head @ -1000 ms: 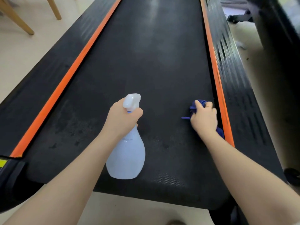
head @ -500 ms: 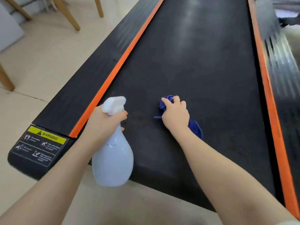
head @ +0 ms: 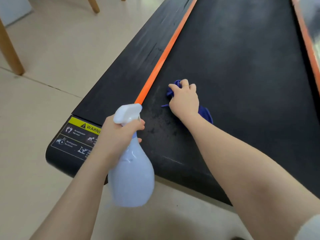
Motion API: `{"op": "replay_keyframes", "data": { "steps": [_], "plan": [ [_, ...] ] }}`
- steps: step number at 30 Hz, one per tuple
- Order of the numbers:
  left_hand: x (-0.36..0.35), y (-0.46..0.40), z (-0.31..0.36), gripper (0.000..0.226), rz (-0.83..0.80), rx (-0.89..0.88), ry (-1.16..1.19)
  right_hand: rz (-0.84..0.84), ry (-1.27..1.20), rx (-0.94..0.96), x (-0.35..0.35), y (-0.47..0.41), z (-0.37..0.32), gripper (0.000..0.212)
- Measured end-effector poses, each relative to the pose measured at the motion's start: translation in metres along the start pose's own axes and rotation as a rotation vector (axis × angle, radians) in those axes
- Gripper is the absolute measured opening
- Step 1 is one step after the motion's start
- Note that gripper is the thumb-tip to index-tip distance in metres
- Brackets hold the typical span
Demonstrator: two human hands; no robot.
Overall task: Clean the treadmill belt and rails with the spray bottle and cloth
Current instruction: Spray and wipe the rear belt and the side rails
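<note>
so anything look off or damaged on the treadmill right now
Nothing looks damaged. The belt has dark damp-looking speckles near the left orange stripe, beside the blue cloth under the right hand. The left rail shows faint streaks. The left hand holds the spray bottle.

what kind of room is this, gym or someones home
Probably a home rather than a gym: the treadmill sits on pale floor tiles, with wooden furniture legs close beside it.
</note>
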State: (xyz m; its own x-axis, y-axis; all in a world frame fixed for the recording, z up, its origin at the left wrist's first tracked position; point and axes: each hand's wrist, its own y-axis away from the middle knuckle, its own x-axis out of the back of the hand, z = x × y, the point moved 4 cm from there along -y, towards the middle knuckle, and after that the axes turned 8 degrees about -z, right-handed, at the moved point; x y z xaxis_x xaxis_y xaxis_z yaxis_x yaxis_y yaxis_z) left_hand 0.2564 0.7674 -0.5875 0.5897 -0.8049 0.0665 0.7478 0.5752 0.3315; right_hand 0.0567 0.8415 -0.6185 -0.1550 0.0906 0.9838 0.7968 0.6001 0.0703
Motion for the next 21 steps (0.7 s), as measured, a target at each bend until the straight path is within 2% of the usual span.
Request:
{"op": "replay_keyframes", "data": {
  "steps": [2,4,5,7,9,10,12,14,18,21],
  "plan": [
    [0.001,-0.001,0.003,0.015,-0.009,-0.028,-0.032,-0.025,-0.060,0.199,-0.007,0.024,-0.012,0.047],
    [0.000,-0.001,0.006,0.019,-0.063,-0.034,-0.016,-0.090,-0.222,0.400,-0.015,0.056,-0.016,0.047],
    [0.000,0.001,0.007,0.021,-0.091,-0.023,0.010,-0.129,-0.329,0.433,-0.016,0.069,-0.014,0.047],
    [0.005,0.007,0.006,0.022,-0.125,-0.014,0.045,-0.131,-0.694,0.329,-0.012,0.079,0.001,0.044],
    [0.007,0.019,0.001,0.025,-0.175,-0.027,-0.014,-0.014,-1.084,0.062,0.000,0.082,0.029,0.042],
    [0.005,0.027,-0.002,0.030,-0.220,-0.039,-0.050,0.076,-1.168,-0.061,0.006,0.088,0.046,0.042],
    [-0.001,0.041,-0.010,0.026,-0.306,-0.053,-0.104,0.192,-1.112,-0.213,0.013,0.113,0.078,0.045],
    [-0.007,0.050,-0.018,0.004,-0.355,-0.060,-0.185,0.226,-1.023,-0.311,0.014,0.143,0.102,0.047],
    [-0.020,0.056,-0.028,0.004,-0.332,-0.085,-0.245,0.233,-0.957,-0.397,0.014,0.181,0.126,0.045],
    [-0.032,0.056,-0.029,0.019,-0.290,-0.054,-0.305,0.264,-0.967,-0.400,0.021,0.192,0.133,0.046]
  ]
}}
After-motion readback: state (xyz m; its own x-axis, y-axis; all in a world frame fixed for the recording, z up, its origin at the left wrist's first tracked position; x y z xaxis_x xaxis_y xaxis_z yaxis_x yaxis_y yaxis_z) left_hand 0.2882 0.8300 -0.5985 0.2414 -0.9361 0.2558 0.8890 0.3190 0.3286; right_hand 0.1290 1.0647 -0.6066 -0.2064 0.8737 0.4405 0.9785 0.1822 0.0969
